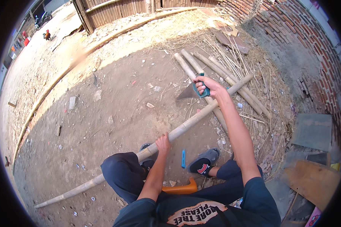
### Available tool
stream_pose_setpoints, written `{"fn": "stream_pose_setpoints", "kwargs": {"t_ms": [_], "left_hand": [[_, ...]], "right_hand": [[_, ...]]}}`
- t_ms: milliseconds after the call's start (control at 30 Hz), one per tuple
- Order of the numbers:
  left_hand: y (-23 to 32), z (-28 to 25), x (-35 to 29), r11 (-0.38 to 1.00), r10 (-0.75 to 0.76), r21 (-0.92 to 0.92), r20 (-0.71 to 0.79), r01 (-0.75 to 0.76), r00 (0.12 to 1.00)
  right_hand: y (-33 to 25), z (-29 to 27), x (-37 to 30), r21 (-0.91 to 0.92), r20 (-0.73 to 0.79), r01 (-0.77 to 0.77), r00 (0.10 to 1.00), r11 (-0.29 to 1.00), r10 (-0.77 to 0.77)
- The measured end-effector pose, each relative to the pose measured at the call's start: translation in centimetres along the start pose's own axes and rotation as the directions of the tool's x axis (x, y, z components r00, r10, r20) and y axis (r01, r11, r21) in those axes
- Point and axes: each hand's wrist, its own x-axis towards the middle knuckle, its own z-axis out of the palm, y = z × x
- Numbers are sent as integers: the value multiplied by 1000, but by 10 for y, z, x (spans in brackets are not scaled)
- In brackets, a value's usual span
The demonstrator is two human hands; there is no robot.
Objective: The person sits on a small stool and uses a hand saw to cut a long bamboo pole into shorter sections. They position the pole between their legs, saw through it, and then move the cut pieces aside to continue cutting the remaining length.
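A long bamboo pole (pixel 193 122) runs slantwise from the lower left, by my left knee, up to the right, where it crosses other poles. My left hand (pixel 163 143) is closed over it near its middle, just above the knee. In my right hand (pixel 207 86) is a handsaw, its green handle (pixel 201 90) wrapped by my fingers. The dark saw blade (pixel 186 92) points left, away from the pole's far part, and appears apart from it. Between my feet a blue cutter knife (pixel 183 159) lies on the dirt.
Several cut bamboo poles (pixel 216 68) lie beside dry straw at upper right. A brick wall (pixel 307 45) stands at right, above boards (pixel 312 130). An orange plastic piece (pixel 182 188) is between my legs. One long curved pole (pixel 53 83) spans the left; a rooster (pixel 46 35) stands beyond.
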Motion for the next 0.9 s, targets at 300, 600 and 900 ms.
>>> {"fn": "stream_pose_setpoints", "kwargs": {"t_ms": [300,600,900], "left_hand": [[-3,-4,7,999,-6,-29,319,16,948],[-19,-6,19,1000,16,-15,302,-12,953],[-25,-2,16,998,45,-64,347,-24,937]], "right_hand": [[10,-8,-146,-216,-213,446,847,869,-488],[120,-104,-337,-324,-669,504,477,801,-570],[356,-198,-384,-364,-932,226,-87,904,-353]]}}
